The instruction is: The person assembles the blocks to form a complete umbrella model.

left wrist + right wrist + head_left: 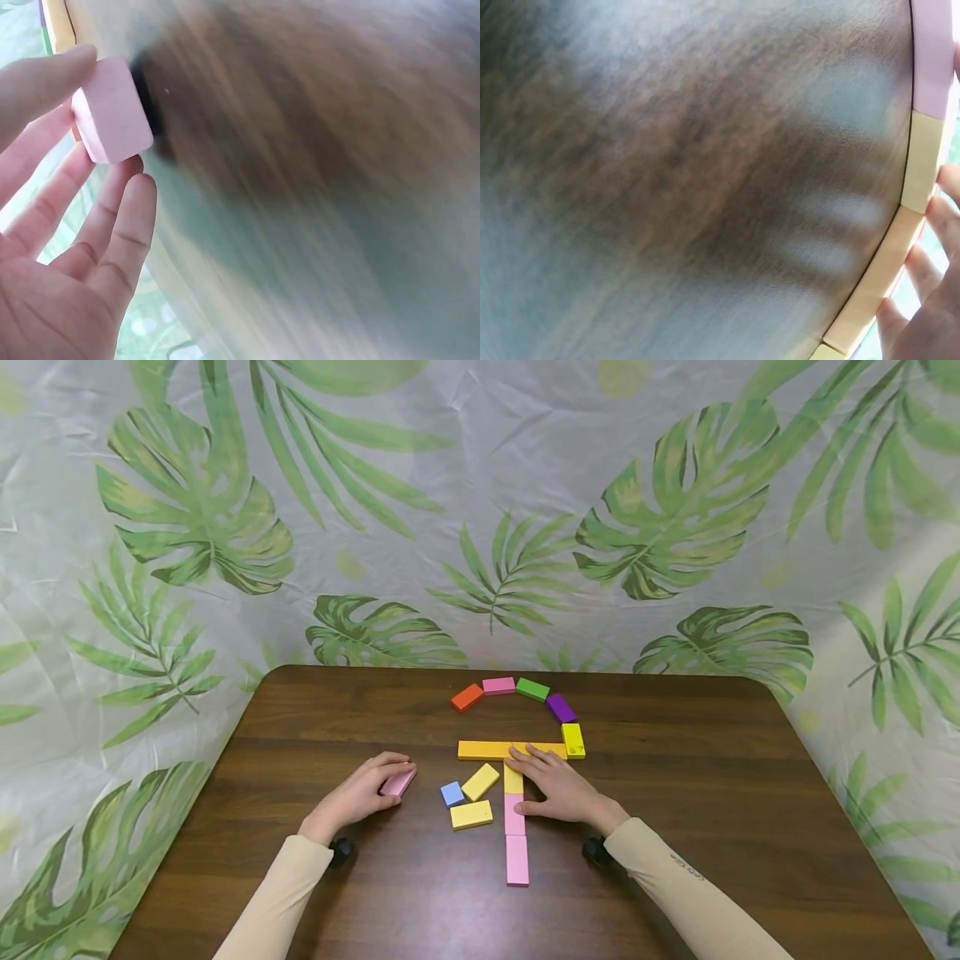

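My left hand [360, 792] pinches a pink block [398, 782] between thumb and fingers, left of the loose blocks. Up close in the left wrist view, that block [116, 112] has rounded edges. My right hand [562, 789] is spread over the laid-out blocks, its fingertips on the orange row [480, 750] and the top of the column beneath it. That column runs from a yellow block [513, 778] through a pink block [513, 821] to another pink block [517, 862]. In the right wrist view, fingers [946, 221] lie along the row's edge.
An arc of red [468, 697], pink [498, 686], green [532, 690], purple [562, 708] and yellow [573, 740] blocks curves down to the row's right end. Left of the column lie a small blue block [452, 793] and two yellow blocks [472, 815] on the brown table [337, 710].
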Demonstrator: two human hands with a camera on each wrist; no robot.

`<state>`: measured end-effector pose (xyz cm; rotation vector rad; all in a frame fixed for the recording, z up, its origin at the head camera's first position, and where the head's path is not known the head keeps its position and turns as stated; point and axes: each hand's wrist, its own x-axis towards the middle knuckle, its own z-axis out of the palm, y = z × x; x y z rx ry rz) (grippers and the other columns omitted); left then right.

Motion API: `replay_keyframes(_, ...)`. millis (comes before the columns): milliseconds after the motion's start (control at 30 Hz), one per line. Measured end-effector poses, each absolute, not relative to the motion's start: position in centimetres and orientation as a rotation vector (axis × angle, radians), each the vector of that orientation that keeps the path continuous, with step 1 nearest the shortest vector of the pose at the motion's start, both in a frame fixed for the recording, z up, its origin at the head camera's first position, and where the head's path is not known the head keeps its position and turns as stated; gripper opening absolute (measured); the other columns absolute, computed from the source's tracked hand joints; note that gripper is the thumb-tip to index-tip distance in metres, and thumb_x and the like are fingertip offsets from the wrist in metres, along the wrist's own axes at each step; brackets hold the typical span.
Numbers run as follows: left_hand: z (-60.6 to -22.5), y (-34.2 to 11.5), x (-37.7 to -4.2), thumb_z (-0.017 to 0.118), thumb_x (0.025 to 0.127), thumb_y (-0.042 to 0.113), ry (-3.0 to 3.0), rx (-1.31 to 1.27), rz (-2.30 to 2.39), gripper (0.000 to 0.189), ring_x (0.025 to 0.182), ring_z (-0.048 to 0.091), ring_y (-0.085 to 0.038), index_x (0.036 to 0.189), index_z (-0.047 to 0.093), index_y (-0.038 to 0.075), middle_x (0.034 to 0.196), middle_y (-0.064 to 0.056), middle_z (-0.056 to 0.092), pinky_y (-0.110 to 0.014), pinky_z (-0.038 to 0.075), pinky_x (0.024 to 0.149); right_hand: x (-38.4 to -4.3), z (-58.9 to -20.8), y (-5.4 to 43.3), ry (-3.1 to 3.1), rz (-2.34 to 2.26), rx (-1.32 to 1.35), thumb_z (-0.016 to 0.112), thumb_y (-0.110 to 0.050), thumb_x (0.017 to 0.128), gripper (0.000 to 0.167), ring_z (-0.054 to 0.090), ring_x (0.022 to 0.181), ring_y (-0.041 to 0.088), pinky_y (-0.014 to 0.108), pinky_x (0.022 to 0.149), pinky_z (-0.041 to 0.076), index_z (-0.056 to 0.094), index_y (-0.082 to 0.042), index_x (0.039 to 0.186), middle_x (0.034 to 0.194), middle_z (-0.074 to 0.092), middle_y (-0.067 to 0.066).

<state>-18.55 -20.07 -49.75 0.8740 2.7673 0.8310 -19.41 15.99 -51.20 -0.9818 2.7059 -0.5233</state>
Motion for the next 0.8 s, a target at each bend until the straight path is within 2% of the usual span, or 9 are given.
replay_keyframes(367,-49.9,-17.4,-21.5,0.074,0.084,0.009,2.829,0.868,0.877,0.051,0.118,0.051,-0.033,0.130,0.056,-0.005,0.131,-0.019,0.051,-0.045,0.043,0.096,-19.3,-51.0,15.9,2.696,-0.556,-1.004,0.062,-0.047,0.089,0.077,0.016,0.142,0.033,0.051,0.113,0.011,0.033,-0.010,0.150,0.156,0.025,0.008)
replay_keyframes(800,-50.1,-13.6,-25.2,0.073,0.086,0.013,2.833,0.750,0.817,0.053,0.120,0.049,-0.033,0.132,0.054,-0.004,0.132,-0.019,0.050,-0.043,0.041,0.099,-19.3,-51.0,16.0,2.700,-0.544,-0.982,0.062,-0.048,0.088,0.078,0.014,0.143,0.031,0.049,0.113,0.009,0.032,-0.012,0.151,0.156,0.024,0.006)
